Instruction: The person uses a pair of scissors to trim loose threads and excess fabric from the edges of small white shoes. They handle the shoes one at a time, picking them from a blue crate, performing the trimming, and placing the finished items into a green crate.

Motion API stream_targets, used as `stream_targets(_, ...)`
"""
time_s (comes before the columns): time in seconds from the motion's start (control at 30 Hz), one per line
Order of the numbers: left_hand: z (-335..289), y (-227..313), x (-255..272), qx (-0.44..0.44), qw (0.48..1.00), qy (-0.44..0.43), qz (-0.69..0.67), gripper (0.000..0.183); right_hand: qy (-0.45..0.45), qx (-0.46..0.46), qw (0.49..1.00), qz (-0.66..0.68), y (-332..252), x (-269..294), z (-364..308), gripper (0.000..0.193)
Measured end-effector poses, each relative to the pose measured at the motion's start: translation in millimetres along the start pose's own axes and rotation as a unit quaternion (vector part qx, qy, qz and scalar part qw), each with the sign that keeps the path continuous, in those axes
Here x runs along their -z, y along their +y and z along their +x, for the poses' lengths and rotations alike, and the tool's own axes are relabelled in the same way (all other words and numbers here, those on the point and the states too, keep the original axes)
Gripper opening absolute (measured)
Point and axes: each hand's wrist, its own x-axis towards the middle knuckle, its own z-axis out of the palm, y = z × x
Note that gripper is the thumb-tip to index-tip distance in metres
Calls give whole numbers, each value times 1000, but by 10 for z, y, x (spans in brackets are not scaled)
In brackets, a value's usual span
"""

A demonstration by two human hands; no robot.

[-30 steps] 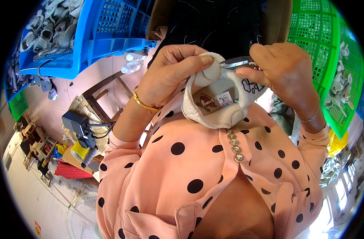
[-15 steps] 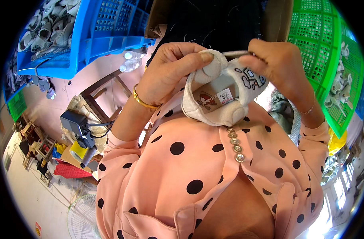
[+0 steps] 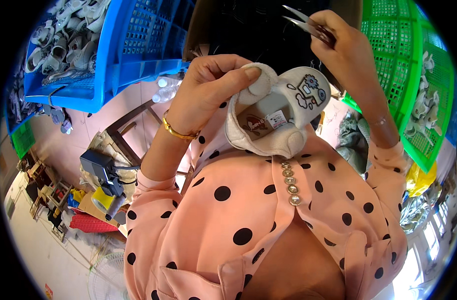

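Note:
My left hand point(image 3: 206, 95) is closed on a small white fabric shoe point(image 3: 292, 112), its thumb and fingers pinching the heel edge. The shoe's opening faces up, showing a brown insole with a printed figure and a white label. Black, grey and blue embroidery decorates its toe, which points to the far right. Beyond the toe, my right hand point(image 3: 346, 57) grips a pair of thread snips point(image 3: 308, 26). Their two pointed blades stand apart, aimed to the far left, clear of the shoe.
A blue crate point(image 3: 96, 90) full of similar pale shoes stands at the far left. On the right are green crates point(image 3: 394, 55), one with more shoe pieces. Dark cloth covers my lap. Left of me are a wooden stool point(image 3: 123, 135), water bottles point(image 3: 164, 94) and a fan point(image 3: 106, 275).
My right hand has moved up and away from the shoe's toe, bringing the snips into plain sight. My left hand keeps the shoe in nearly the same place.

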Motion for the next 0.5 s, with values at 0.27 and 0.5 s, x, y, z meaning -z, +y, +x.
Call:
stream_targets(0.27, 210, 114, 63, -77, 990, -11, 117, 16, -5, -23, 996, -89, -107, -38, -9, 20)
stream_targets(0.5, 370, 158, 71, -122, 977, -6, 177, 14, -96, -103, 977, 159, -270, -76, -135, 25)
